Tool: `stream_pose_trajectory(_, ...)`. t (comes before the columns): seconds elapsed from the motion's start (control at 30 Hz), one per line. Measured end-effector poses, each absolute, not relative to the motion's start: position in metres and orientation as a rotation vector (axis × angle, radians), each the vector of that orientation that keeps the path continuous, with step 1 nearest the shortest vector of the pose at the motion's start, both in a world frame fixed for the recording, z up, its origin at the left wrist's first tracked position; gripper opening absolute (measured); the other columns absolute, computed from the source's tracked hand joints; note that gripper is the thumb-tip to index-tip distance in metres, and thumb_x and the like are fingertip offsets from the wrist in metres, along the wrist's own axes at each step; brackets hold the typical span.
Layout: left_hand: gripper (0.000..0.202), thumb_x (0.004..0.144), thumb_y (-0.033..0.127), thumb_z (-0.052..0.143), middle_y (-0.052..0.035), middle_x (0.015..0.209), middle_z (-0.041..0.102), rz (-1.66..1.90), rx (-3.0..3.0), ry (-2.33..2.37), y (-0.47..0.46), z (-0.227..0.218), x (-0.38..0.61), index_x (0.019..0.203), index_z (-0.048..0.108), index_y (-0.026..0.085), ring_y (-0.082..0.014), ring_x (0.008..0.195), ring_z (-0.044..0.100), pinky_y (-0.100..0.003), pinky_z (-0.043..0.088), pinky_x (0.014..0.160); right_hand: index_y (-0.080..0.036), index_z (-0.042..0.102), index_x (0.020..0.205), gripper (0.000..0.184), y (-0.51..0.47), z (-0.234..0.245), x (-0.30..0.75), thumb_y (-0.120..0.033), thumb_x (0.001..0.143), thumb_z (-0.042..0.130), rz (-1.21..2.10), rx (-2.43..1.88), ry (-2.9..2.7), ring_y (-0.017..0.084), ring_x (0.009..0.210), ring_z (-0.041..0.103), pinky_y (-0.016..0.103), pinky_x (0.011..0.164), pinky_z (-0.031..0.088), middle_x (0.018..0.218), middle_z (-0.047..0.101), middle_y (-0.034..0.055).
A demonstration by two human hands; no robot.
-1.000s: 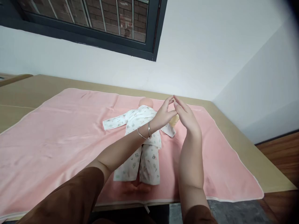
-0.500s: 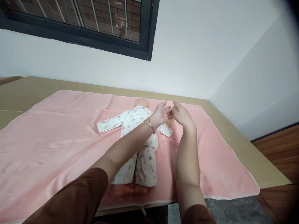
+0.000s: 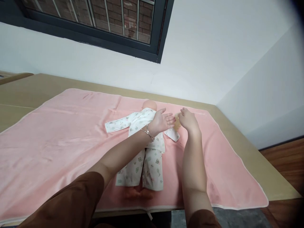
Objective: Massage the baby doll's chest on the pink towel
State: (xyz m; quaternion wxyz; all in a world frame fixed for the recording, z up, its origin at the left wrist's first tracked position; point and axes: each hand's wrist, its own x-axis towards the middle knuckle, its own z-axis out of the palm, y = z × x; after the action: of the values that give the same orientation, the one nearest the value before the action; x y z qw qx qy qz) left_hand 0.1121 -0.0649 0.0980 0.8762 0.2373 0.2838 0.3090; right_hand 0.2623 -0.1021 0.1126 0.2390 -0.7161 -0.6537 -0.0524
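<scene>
A doll in a white patterned top and trousers point(image 3: 153, 167) lies on a pink mat point(image 3: 71, 152), its head point(image 3: 149, 104) toward the wall. Above the doll's chest, my left hand point(image 3: 163, 121) is open, palm turned up and fingers stretched to the right. A bracelet circles that wrist. To its right, my right hand point(image 3: 188, 120) is bent at the wrist, its fingers loosely curved and partly hidden, with no object visible in it. Between the hands is a small yellowish see-through object point(image 3: 177, 121), perhaps a bottle, partly covered by fingers.
The mat covers much of a wooden table point(image 3: 251, 155), which stands against a white wall point(image 3: 194, 63). A dark-framed window point(image 3: 152, 52) is above. Brown wood panelling point(image 3: 285, 158) is at the right, beside the table's edge.
My hands have moved slightly apart, and the left palm has turned further up. The whole view has shifted a little; the doll and the yellowish object keep their places on the mat.
</scene>
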Motion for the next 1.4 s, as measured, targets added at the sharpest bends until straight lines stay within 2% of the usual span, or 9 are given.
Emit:
stream_pose_trajectory(0.13,0.047,0.092,0.047,0.041,-0.0183,0.109,0.068,0.563,0.444,0.54,-0.087,0.101,0.077,0.119,0.058,0.013,-0.0283,0.095,0.07,-0.044,0.057,0.085,-0.016,0.058,0.129,0.044,-0.123,0.126,0.223,-0.031,0.093,0.036,-0.051,-2.074,-1.774,0.041,0.142,0.037,0.074,0.111,0.02,0.15,0.046,0.02)
stream_pose_trajectory(0.23,0.045,0.094,0.044,0.037,-0.0171,0.106,0.07,0.56,0.434,0.481,-0.092,0.109,0.056,0.118,0.058,0.013,-0.028,0.095,0.071,-0.044,0.057,0.087,-0.013,0.045,0.145,0.056,-0.143,0.133,0.183,-0.042,0.098,0.034,-0.034,-1.959,-1.846,0.038,0.147,0.029,0.066,0.118,0.015,0.157,0.038,0.0189)
stream_pose_trajectory(0.4,0.052,0.097,0.047,0.028,-0.0148,0.112,0.07,0.592,0.516,0.4,-0.093,0.134,0.028,0.129,0.055,0.015,-0.0291,0.105,0.069,-0.048,0.052,0.096,-0.018,0.029,0.155,0.067,-0.158,0.128,0.137,-0.055,0.099,0.031,0.007,-1.769,-1.918,0.037,0.152,0.018,0.067,0.12,0.012,0.161,0.029,0.0151)
stream_pose_trajectory(0.57,0.064,0.094,0.063,0.03,-0.0122,0.126,0.066,0.646,0.677,0.33,-0.11,0.157,-0.002,0.14,0.045,0.022,-0.0287,0.123,0.061,-0.048,0.046,0.107,-0.02,0.008,0.16,0.072,-0.167,0.127,0.122,-0.055,0.1,0.027,-0.11,-1.606,-1.956,0.036,0.154,-0.005,0.07,0.119,0.009,0.166,0.014,0.0133)
stream_pose_trajectory(0.67,0.066,0.094,0.065,0.031,-0.012,0.132,0.063,0.659,0.659,0.295,-0.121,0.164,-0.01,0.143,0.043,0.022,-0.029,0.131,0.055,-0.048,0.043,0.111,-0.024,0.007,0.16,0.076,-0.178,0.13,0.115,-0.057,0.097,0.034,-0.174,-1.563,-1.943,0.04,0.152,-0.012,0.074,0.116,0.01,0.166,0.012,0.0114)
stream_pose_trajectory(0.87,0.066,0.095,0.063,0.032,-0.0087,0.15,0.051,0.616,0.508,0.14,-0.137,0.159,0.013,0.147,0.042,0.024,-0.029,0.141,0.045,-0.048,0.035,0.118,-0.021,0.001,0.16,0.08,-0.197,0.125,0.099,-0.057,0.097,0.034,-0.377,-1.538,-1.98,0.047,0.151,-0.008,0.081,0.108,0.011,0.167,0.001,0.0141)
stream_pose_trajectory(1.03,0.063,0.094,0.061,0.037,-0.0056,0.158,0.04,0.632,0.46,0.111,-0.142,0.152,0.027,0.147,0.045,0.027,-0.0293,0.146,0.037,-0.05,0.03,0.121,-0.017,-0.001,0.16,0.081,-0.201,0.118,0.096,-0.056,0.098,0.034,-0.366,-1.478,-1.981,0.046,0.151,-0.002,0.079,0.111,0.012,0.167,0.0,0.0163)
stream_pose_trajectory(1.23,0.055,0.094,0.054,0.041,0.0003,0.154,0.045,0.788,0.491,0.221,-0.148,0.141,0.042,0.145,0.046,0.034,-0.0246,0.145,0.039,-0.045,0.034,0.121,-0.018,-0.006,0.159,0.076,-0.199,0.118,0.101,-0.051,0.1,0.028,-0.205,-1.381,-1.944,0.04,0.153,-0.001,0.075,0.115,0.01,0.168,0.001,0.0123)
stream_pose_trajectory(1.4,0.054,0.092,0.045,0.049,-0.0012,0.147,0.052,0.837,0.632,0.191,-0.165,0.13,0.051,0.146,0.046,0.033,-0.0238,0.144,0.039,-0.045,0.034,0.121,-0.026,0.006,0.16,0.064,-0.199,0.122,0.113,-0.048,0.102,0.021,-0.055,-1.314,-1.86,0.033,0.154,0.003,0.069,0.12,0.013,0.168,0.005,0.0034)
